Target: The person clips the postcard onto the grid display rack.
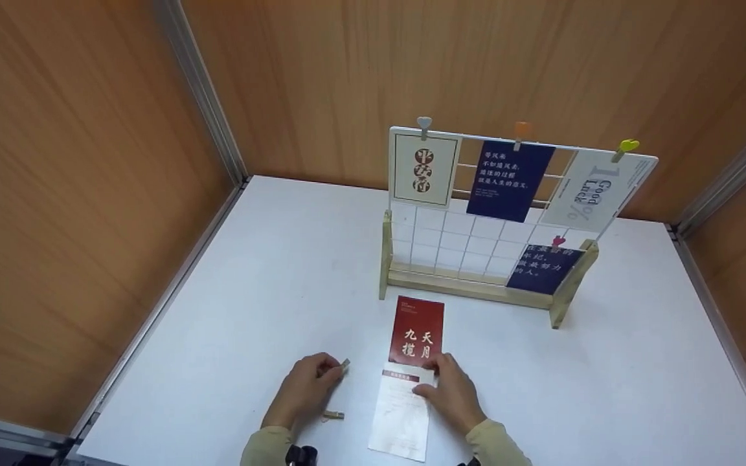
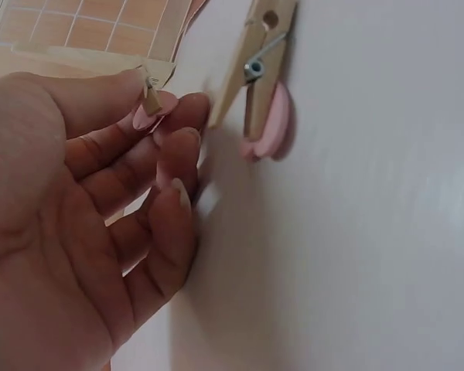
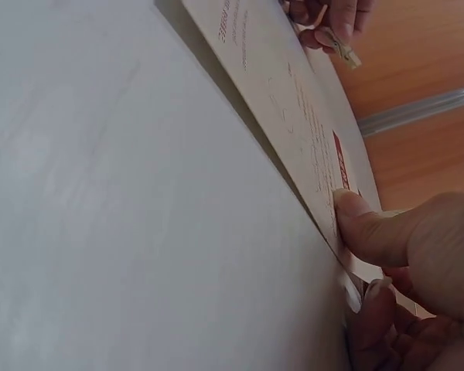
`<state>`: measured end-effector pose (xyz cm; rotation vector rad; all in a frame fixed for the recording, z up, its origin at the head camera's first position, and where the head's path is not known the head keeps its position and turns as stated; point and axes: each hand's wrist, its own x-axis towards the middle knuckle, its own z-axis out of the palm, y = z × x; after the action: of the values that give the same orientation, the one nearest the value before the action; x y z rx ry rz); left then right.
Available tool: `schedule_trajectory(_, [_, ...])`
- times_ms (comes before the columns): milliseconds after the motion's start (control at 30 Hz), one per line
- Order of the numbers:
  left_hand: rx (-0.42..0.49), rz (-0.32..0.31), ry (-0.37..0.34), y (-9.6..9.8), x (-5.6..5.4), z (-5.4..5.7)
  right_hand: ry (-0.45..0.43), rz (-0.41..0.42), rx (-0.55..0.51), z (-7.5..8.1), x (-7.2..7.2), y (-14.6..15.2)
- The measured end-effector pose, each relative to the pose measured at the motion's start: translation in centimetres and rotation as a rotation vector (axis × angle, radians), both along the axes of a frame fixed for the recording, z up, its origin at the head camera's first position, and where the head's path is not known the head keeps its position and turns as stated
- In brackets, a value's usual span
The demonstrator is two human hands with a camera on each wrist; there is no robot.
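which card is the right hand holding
The white card, pinched by the right hand; the red card lies beyond it and four others hang on the rack.

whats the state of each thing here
Left hand, pinching a clothespin
Right hand, gripping the white card
White card, held by its edge
Red card, lying on the table
Loose clothespin, lying unclipped
Wire rack, standing upright
Four cards, clipped to the rack
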<state>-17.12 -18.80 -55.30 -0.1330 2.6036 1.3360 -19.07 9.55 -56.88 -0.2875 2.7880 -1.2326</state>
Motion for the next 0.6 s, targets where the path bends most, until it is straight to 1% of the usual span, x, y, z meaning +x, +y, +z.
schedule_trajectory(167, [0.076, 0.001, 0.058, 0.2, -0.6, 0.2, 0.042, 0.022, 0.007, 0.1, -0.2, 0.2])
schedule_trajectory(233, [0.108, -0.006, 0.086, 0.4, -0.7, 0.3, 0.049, 0.033, 0.009, 0.1, -0.3, 0.2])
schedule_trajectory(300, [0.129, 0.004, 0.099, 0.7, -0.6, 0.5, 0.055, 0.055, 0.005, 0.1, -0.3, 0.3])
schedule_trajectory(433, [0.145, 0.034, 0.137, 1.3, -0.4, 0.8, 0.04, 0.083, -0.007, 0.3, -0.3, 0.4])
schedule_trajectory(600, [0.168, 0.054, 0.198, 1.6, -0.5, 1.1, -0.01, 0.097, -0.026, 0.6, 0.0, 0.4])
